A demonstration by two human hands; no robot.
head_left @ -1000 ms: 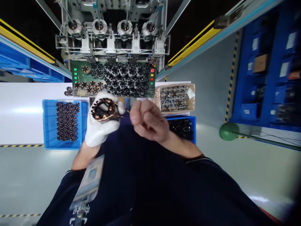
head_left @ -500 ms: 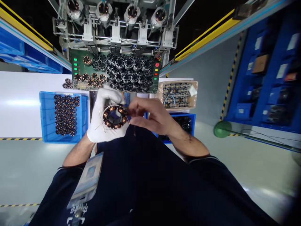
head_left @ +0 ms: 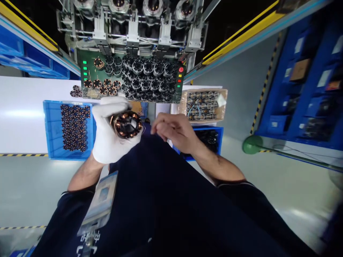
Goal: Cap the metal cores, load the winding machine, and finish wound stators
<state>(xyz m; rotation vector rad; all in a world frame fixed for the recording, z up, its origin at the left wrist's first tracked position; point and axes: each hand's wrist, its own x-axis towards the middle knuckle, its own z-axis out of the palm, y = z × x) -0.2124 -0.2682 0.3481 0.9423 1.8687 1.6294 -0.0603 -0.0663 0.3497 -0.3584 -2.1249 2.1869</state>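
My left hand [head_left: 107,140], in a white glove, is closed round a ring-shaped motor stator [head_left: 118,126] with copper windings. The stator's open centre faces up towards me, and thin loose wire ends stick out at its side. To the right, apart from the stator, is my bare right hand [head_left: 174,131]. Its fingers are curled together and slightly blurred; anything small between them cannot be made out.
Ahead, a green machine bench [head_left: 92,73] bears rows of bare stator cores [head_left: 148,66] and several wound ones. A blue crate [head_left: 92,142] of wound stators stands left. On the right are a carton [head_left: 225,107] of metal parts and a blue bin [head_left: 220,142].
My right hand has drawn away to the right from the stator's edge. My left hand has shifted slightly left and up, turning the stator a little.
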